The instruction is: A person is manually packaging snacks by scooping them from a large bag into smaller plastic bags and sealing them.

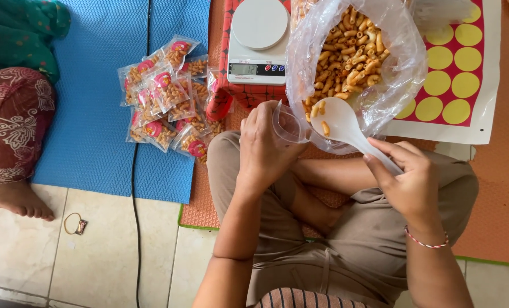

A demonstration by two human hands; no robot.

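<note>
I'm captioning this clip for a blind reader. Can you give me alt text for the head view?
A seated person's left hand holds a small clear pouch while the right hand tips a white spoon of macaroni snacks toward it, beside a big clear bag. A scale and filled packets lie on mats beyond.

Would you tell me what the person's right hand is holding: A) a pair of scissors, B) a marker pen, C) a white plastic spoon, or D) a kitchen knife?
C: the right hand grips the handle of a white spoon whose bowl carries a few snack pieces beside the big clear bag.

pale tiled floor (32, 251) under blue mat (95, 114) and orange mat (494, 188)
</note>
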